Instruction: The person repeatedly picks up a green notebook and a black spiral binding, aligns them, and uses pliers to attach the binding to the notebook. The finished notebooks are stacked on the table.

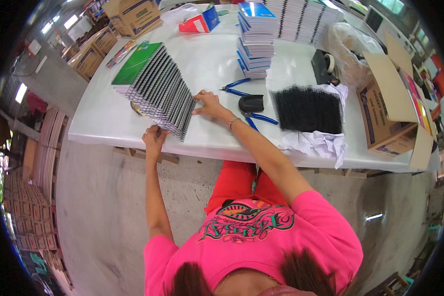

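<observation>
A tall stack of spiral notebooks (155, 86) with a green cover on top stands at the left of the white table, its black coil spines toward my right side. My left hand (155, 139) grips the stack low at its near corner, fingers curled, their tips partly hidden. Against the lower right side of the stack, my right hand (211, 105) has its fingers bent and pressed to the coils. Right of this hand lie blue-handled cutting pliers (237, 88), a second blue-handled pair (261, 118) and a black curved piece (251, 103).
Black plastic coils (308, 109) lie on crumpled paper (318, 143). Blue-covered notebooks (256, 42) are piled behind, near more white stacks (303, 19). A tape dispenser (325, 66), a clear plastic bag (352, 52) and an opened carton (389, 118) occupy the right. Other cartons (133, 17) stand far left.
</observation>
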The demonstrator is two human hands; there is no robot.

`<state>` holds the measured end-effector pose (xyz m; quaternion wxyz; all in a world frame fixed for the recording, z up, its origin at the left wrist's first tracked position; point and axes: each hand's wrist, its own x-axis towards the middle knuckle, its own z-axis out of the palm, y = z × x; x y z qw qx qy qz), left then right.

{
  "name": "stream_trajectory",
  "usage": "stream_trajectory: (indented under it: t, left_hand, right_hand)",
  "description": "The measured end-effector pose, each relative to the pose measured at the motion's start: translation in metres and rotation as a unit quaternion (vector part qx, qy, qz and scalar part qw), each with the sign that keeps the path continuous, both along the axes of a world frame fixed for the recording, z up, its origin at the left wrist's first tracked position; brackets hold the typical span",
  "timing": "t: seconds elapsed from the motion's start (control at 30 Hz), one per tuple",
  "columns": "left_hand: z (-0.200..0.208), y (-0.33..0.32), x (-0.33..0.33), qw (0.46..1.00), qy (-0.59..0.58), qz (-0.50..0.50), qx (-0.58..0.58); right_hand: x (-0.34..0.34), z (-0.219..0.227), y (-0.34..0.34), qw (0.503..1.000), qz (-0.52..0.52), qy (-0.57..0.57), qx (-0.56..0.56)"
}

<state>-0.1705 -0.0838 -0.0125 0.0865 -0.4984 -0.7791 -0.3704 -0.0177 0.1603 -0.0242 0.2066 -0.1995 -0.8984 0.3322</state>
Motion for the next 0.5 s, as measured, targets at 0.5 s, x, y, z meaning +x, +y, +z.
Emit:
stream_trajectory:
  t: [0.5]
  left_hand:
    - [-0.014,0.039,-0.022,0.99,-0.069,-0.096,-0.071]
  right_hand:
    - [0.05,0.004,-0.041,0.984,-0.177,-0.009,-0.021]
